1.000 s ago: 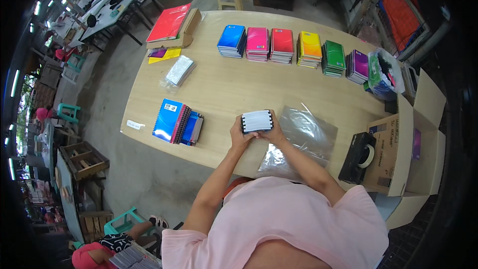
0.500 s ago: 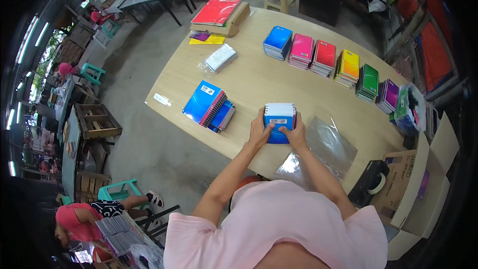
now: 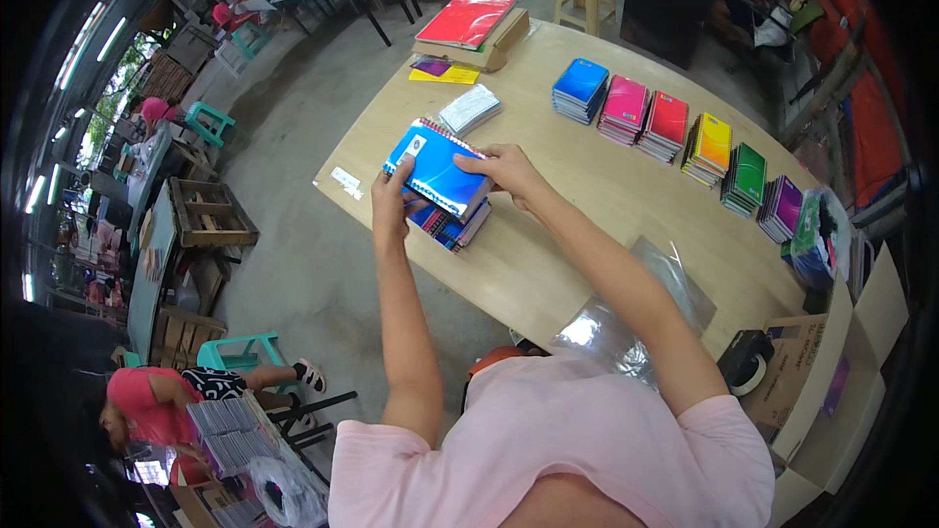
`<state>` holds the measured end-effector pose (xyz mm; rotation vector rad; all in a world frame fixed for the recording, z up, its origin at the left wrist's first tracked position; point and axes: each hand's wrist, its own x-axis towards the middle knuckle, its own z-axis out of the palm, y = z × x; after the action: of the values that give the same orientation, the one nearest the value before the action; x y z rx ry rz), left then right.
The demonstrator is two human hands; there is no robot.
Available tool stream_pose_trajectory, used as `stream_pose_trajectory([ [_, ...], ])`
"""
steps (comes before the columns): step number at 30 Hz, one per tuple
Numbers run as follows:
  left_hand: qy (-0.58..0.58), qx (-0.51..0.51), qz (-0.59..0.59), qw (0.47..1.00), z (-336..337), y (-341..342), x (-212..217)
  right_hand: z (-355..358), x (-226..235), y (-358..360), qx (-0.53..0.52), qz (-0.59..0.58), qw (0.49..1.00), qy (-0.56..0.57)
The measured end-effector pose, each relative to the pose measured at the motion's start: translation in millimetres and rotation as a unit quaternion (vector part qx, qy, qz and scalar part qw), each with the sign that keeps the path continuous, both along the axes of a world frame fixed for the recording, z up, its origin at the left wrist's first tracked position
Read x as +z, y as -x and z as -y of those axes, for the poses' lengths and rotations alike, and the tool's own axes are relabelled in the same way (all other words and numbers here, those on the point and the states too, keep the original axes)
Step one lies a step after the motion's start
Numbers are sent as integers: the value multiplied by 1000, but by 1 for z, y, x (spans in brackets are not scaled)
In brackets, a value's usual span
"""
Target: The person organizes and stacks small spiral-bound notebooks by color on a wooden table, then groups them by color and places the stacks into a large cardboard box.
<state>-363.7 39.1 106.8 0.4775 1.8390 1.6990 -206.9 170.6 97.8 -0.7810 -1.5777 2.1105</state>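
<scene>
Both my hands hold a stack of blue spiral notebooks (image 3: pixel 435 171) just above the wooden table (image 3: pixel 577 235). My left hand (image 3: pixel 391 203) grips the stack's near left edge. My right hand (image 3: pixel 509 171) lies over its right side. Directly beneath rests another pile of notebooks (image 3: pixel 452 227), partly hidden by the held stack. Beyond it a small white wrapped pack (image 3: pixel 469 110) lies on the table.
A row of notebook stacks, blue (image 3: pixel 580 90), pink (image 3: pixel 626 110), red (image 3: pixel 667 122), yellow (image 3: pixel 711 149), green (image 3: pixel 745 178) and purple (image 3: pixel 781 207), runs across the far side. Clear plastic bags (image 3: pixel 626 328) lie near me. A tape dispenser (image 3: pixel 745 362) and cardboard box (image 3: pixel 817 372) sit right.
My hands carried the blue notebooks from the middle of the table over to the left, above the pile near the table's left edge. The view turned left with them.
</scene>
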Motion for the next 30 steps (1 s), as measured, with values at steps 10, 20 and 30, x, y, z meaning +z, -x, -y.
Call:
stream_pose_trajectory([
  [10, 91, 16, -92, 991, 4, 54, -10, 4, -10, 54, -97, 137, 966, -195],
  [20, 120, -5, -64, 991, 1, 67, -42, 15, -25, 54, -129, 172, 939, -270],
  [30, -211, 228, -471, 826, -12, -77, 38, -13, -48, -17, -142, 92, 958, -232],
])
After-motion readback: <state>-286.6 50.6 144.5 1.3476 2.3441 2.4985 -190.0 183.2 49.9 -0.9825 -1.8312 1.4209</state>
